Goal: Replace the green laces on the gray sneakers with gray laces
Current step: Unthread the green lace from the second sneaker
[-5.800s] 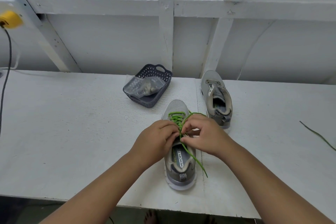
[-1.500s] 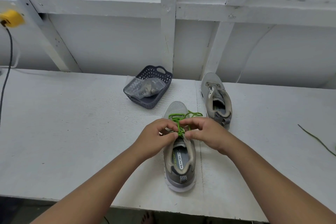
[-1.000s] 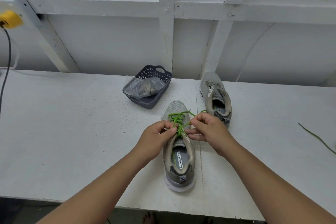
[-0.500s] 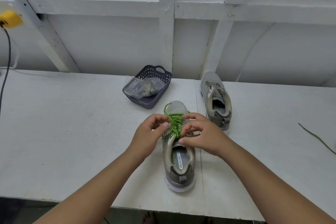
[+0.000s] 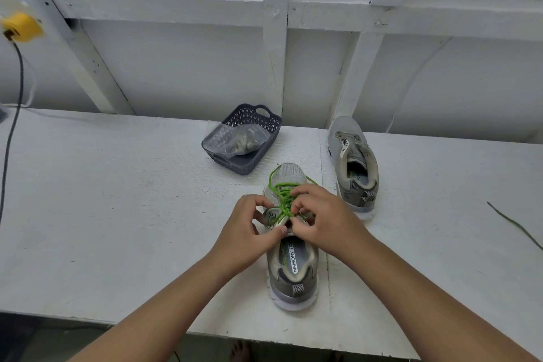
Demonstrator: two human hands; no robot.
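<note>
A gray sneaker (image 5: 292,261) stands in front of me on the white table, toe pointing away, with a bright green lace (image 5: 282,197) crossing its eyelets. My left hand (image 5: 246,232) curls its fingers at the sneaker's left eyelet edge, thumb by the tongue. My right hand (image 5: 324,219) pinches the green lace near the top eyelets. A second gray sneaker (image 5: 354,163) without a lace stands to the back right. A clear bag (image 5: 238,138) that seems to hold gray laces lies in a dark basket (image 5: 266,123).
A loose dark green lace (image 5: 514,225) lies on the table at the far right. A black cable (image 5: 11,126) hangs from a yellow plug (image 5: 22,27) at the left. The white table's front edge (image 5: 205,333) is near me; a white framed wall stands behind.
Both hands have stayed at the sneaker's lacing. The lace's loose tail is gone from beside the heel. The lace loop now arcs over the toe on the left.
</note>
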